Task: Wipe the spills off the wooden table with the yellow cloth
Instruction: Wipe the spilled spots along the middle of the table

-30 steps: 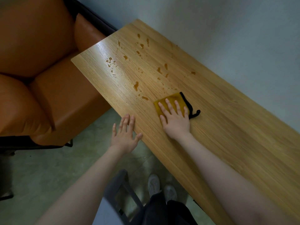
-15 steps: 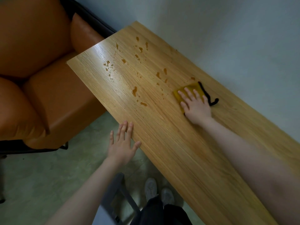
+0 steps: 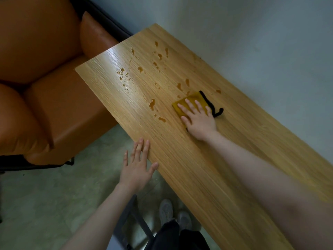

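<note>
The yellow cloth [image 3: 191, 101] with a black edge and loop lies flat on the wooden table [image 3: 180, 159]. My right hand [image 3: 199, 120] presses down on it with straight, spread fingers. Several amber spills [image 3: 152, 104] dot the table to the left of and beyond the cloth, up to the far end. My left hand [image 3: 137, 168] rests open at the table's near edge, fingertips and thumb touching the wood.
An orange leather sofa [image 3: 45, 78] stands against the table's left end. A grey wall [image 3: 261, 42] runs along the table's far side. Below are a greenish floor, a dark metal table leg [image 3: 126, 222] and my shoes [image 3: 173, 212].
My right hand slid the cloth toward the far edge and then back toward the middle of the table. The left hand stayed at the near edge.
</note>
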